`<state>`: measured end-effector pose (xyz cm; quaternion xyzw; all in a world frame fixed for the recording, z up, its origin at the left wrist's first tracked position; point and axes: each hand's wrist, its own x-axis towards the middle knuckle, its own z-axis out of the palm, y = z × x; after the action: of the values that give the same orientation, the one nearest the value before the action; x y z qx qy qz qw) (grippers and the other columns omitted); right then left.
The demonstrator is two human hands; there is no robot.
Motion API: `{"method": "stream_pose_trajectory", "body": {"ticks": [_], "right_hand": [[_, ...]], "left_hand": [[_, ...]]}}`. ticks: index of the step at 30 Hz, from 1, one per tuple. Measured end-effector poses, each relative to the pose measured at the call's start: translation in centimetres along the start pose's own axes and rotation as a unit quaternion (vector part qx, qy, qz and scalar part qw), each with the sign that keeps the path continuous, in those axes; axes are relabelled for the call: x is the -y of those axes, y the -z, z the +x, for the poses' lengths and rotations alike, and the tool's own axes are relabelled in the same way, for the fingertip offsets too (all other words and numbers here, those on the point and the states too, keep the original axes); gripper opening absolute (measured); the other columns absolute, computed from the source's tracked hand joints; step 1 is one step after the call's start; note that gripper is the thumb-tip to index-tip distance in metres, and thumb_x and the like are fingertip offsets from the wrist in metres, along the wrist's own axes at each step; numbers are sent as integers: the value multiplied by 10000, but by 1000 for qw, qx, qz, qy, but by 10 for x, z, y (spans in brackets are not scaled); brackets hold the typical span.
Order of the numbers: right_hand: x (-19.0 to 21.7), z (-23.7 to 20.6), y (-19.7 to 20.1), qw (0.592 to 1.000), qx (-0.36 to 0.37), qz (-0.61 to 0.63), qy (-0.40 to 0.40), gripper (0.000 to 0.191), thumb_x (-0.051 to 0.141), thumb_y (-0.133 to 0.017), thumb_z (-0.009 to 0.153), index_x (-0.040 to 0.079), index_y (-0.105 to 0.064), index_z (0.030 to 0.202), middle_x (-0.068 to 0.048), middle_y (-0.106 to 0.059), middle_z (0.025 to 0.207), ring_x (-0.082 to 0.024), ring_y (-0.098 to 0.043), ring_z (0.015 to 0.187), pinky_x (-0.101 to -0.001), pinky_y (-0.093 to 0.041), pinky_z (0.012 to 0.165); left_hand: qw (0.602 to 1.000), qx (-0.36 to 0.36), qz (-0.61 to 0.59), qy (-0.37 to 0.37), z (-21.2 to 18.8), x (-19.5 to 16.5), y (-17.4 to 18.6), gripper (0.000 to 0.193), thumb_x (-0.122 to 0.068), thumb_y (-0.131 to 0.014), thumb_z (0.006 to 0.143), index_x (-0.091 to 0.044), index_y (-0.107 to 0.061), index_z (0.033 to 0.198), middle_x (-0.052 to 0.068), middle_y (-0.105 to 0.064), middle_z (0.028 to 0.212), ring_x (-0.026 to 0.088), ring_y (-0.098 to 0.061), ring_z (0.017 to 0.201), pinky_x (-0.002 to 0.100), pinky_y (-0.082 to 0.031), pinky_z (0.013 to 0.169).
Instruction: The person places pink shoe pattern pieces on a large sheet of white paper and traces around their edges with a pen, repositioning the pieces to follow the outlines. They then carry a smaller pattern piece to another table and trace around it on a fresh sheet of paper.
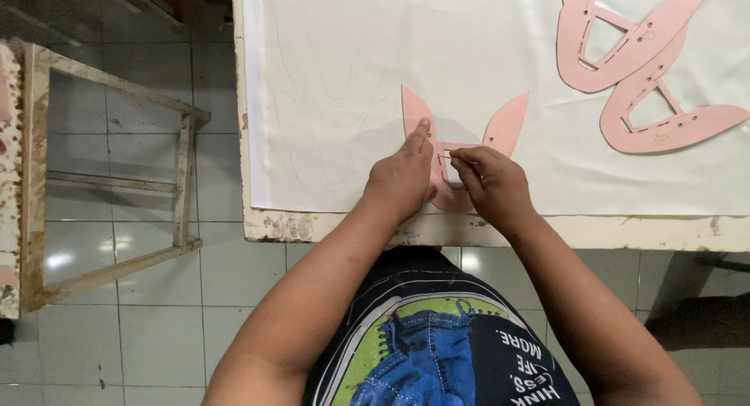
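Nearest the camera, both forearms reach forward from the lower edge of the view, over a dark printed shirt, to the worn, chipped front edge of the pale table. The left hand lies palm down with its forefinger stretched straight ahead, the fingertip pressing on the left prong of a pink, flat, U-shaped card template; its grip is flat and open, holding nothing. The right hand sits just beside it, fingers curled, its grip pinched shut on a thin pen-like marking tool whose tip meets the template's crossbar; the tool is almost wholly hidden by the fingers and hard to make out. The two hands cover the template's curved lower part, so only its two pointed prongs and a bit of the bar show. The template lies on a white sheet of material spread over the table, on which faint traced outlines can barely be seen. Farther off, at the upper right, two more pink cut-out templates overlap, the upper one cut off by the top edge. To the left stands a rough wooden frame on a grey tiled floor.
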<state>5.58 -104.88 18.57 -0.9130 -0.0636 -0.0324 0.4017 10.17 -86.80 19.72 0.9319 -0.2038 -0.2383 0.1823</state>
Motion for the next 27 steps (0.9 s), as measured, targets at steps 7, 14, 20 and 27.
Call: {"method": "stream_pose_trajectory", "body": {"ticks": [7,14,20,27], "right_hand": [[14,-4,10,984,44,-142,97,86,137,-704,950,84,-741,1006,-61,-740,938,-286,-709,821,-391,-554,696],[12,-4,14,988,87,-63,-108,134,197,-695,976,84,-727,1042,-74,-725,920,-260,-709,707,-374,-569,670],[4,-22,12,987,62,-123,88,118,144,-696,935,82,-736,1027,-77,-739,967,-292,-714,855,-394,-562,728],[-5,-28,18,995,74,-44,-53,134,172,-693,970,64,-732,1040,-93,-737,960,-268,-714,785,-365,-565,701]], "left_hand": [[999,38,6,19,4,-7,-2,726,-301,-844,782,-5,-455,1318,127,-171,1686,248,-569,1298,412,-588,859],[999,25,19,6,6,-10,-3,723,-261,-849,768,-7,-457,1319,150,-153,1673,235,-350,1481,394,-559,947],[999,41,28,16,7,-12,-2,712,-272,-847,790,-10,-458,1326,146,-134,1685,236,-347,1489,401,-569,933],[998,46,32,21,11,-13,0,713,-262,-845,789,-25,-445,1328,155,-109,1683,252,-329,1495,406,-571,928]]}}
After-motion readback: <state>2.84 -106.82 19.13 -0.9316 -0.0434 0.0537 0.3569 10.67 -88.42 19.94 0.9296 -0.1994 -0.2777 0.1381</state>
